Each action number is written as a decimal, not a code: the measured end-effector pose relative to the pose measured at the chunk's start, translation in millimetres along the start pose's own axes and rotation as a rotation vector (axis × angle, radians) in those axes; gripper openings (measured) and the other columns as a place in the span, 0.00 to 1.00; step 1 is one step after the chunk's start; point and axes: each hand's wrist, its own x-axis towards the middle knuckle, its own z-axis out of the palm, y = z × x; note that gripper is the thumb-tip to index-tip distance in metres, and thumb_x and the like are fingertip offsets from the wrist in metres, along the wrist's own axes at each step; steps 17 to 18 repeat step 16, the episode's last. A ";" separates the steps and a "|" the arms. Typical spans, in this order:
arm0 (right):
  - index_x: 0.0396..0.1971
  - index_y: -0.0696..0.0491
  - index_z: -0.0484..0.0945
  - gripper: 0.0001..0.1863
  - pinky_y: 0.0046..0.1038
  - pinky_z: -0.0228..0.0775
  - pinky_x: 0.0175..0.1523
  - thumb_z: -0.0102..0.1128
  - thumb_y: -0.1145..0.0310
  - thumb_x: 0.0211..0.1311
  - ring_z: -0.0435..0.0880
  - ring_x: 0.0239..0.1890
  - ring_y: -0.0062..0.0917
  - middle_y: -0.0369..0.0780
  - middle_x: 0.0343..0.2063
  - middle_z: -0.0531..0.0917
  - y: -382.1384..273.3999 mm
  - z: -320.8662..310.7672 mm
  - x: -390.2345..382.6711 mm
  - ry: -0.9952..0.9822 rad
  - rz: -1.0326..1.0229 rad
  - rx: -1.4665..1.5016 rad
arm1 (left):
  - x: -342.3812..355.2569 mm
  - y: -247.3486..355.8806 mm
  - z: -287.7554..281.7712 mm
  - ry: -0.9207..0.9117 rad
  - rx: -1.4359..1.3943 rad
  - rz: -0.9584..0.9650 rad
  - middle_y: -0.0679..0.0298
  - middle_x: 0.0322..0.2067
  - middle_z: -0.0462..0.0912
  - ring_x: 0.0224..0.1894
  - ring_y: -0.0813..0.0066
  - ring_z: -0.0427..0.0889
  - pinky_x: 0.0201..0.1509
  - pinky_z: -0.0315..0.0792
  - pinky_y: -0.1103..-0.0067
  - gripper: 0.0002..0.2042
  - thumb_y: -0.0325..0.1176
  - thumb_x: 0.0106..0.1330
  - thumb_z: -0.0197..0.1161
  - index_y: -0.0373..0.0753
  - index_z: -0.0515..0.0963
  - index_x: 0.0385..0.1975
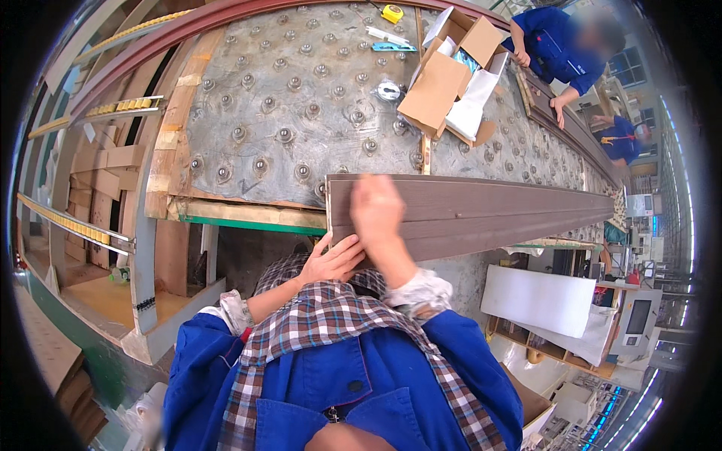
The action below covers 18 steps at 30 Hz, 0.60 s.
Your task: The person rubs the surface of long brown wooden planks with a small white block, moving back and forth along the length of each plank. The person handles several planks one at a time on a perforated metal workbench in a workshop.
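Observation:
A long dark brown panel (481, 210) runs from in front of me toward the far right, its near end overhanging the table's edge. My left hand (332, 260) grips the panel's lower near corner, thumb at the end and fingers along the face. Over the panel's face near that same end is my right hand (378, 207), blurred by motion and curled like a fist. Whatever it may hold is hidden.
The metal-topped table (248, 180) is studded with ball rollers. On it lie an open cardboard box (436, 86), a yellow tape measure (392, 13) and a blue-and-white tool (392, 46). A co-worker (556, 45) handles another brown profile (571, 135); a wooden rack (105, 188) stands left.

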 end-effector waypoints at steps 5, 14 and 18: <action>0.24 0.50 0.72 0.04 0.36 0.72 0.29 0.57 0.70 0.54 0.79 0.29 0.34 0.40 0.24 0.71 -78.8 45.9 -24.9 -0.212 -0.238 0.468 | -24.4 -6.5 27.5 -0.206 -1.142 -0.539 0.68 0.66 0.65 0.70 0.74 0.60 0.75 0.49 0.67 0.23 0.41 0.70 0.48 0.42 0.65 0.63; 0.32 0.53 0.80 0.04 0.36 0.73 0.30 0.59 0.70 0.59 0.80 0.27 0.35 0.41 0.25 0.77 14.4 5.1 3.3 0.018 0.030 0.015 | 4.6 -4.3 -5.3 0.020 0.007 0.032 0.71 0.60 0.75 0.67 0.78 0.66 0.71 0.52 0.59 0.18 0.43 0.53 0.68 0.50 0.83 0.45; 0.33 0.52 0.81 0.06 0.34 0.75 0.32 0.62 0.68 0.57 0.81 0.27 0.34 0.41 0.25 0.78 -14.2 22.0 -2.3 -0.009 -0.176 0.230 | -22.9 -20.9 22.5 0.020 0.000 0.111 0.68 0.61 0.73 0.67 0.77 0.66 0.74 0.48 0.59 0.23 0.42 0.51 0.70 0.53 0.81 0.50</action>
